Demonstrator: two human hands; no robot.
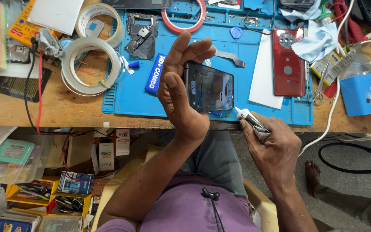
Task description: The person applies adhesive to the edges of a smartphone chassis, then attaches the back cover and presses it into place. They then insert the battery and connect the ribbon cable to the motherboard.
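Your left hand cradles the dark phone frame upright, fingers curled round its edge. Your right hand pinches a crumpled glue tube, nozzle touching the frame's lower corner

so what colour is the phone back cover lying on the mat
Dark red back cover, on the blue mat; head view.

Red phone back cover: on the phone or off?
Off. The red back cover lies alone on the blue mat; the left hand holds the phone frame.

1. I see a dark phone frame, metal-looking, faintly glossy
2. My glue tube looks crinkled metal
3. Blue mat: matt rubber
4. Red back cover: glossy
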